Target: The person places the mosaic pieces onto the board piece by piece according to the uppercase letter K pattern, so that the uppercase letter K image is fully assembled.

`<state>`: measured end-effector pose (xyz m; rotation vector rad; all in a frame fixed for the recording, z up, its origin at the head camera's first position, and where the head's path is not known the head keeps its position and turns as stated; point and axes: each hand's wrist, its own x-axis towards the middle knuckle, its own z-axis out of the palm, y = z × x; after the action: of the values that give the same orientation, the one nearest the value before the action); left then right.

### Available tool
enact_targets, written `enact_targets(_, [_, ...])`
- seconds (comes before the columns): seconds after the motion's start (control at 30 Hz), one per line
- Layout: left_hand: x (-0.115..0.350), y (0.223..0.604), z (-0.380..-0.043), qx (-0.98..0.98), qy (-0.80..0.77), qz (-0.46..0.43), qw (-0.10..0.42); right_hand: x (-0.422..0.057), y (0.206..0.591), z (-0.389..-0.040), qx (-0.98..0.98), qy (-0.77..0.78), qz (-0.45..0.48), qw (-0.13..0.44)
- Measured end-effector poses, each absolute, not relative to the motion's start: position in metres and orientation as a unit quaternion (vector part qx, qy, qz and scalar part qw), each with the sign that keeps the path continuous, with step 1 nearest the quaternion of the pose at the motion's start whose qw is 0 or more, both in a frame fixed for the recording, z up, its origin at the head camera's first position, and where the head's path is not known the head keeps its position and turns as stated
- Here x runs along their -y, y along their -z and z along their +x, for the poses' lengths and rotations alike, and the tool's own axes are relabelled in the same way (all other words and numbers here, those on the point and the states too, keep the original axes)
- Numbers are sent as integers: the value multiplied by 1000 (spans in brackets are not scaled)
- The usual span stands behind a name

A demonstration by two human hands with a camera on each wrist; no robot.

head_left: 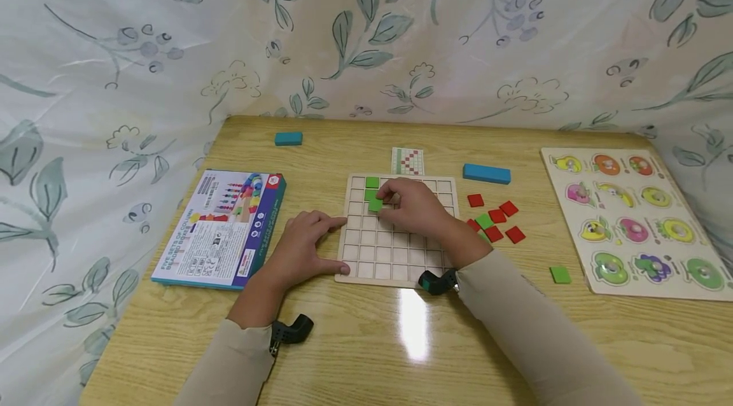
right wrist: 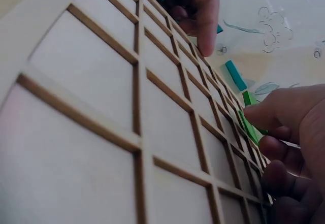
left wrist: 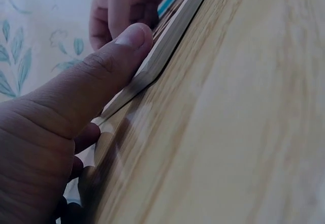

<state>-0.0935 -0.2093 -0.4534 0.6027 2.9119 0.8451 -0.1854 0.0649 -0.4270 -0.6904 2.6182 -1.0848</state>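
A wooden grid board (head_left: 395, 279) lies on the table with two green square tiles (head_left: 372, 182) in cells near its top left. Just below them my right hand (head_left: 417, 205) pinches another green square tile (head_left: 375, 205) between thumb and fingers, tilted over the grid. In the right wrist view, the thumb presses against that tile (right wrist: 249, 98), close over the cells. My left hand (head_left: 303, 247) is spread along the board's left side, index fingertip at the edge and straight thumb (left wrist: 133, 37) on the near left corner. A patterned card (head_left: 408, 161) lies behind the board.
Right of the board lie several loose red tiles (head_left: 515, 235) and green tiles (head_left: 483, 221), with one green tile (head_left: 560, 275) further off. A fruit puzzle board (head_left: 621, 202) is at far right, a boxed toy (head_left: 220, 228) at left. Blue blocks (head_left: 487, 174) stand behind.
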Motion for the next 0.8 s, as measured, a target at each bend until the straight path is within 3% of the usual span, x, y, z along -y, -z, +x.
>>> enact_targets(0.8, [209, 452, -92, -940, -278, 195, 19, -51, 429, -175, -925, 290, -230, 81])
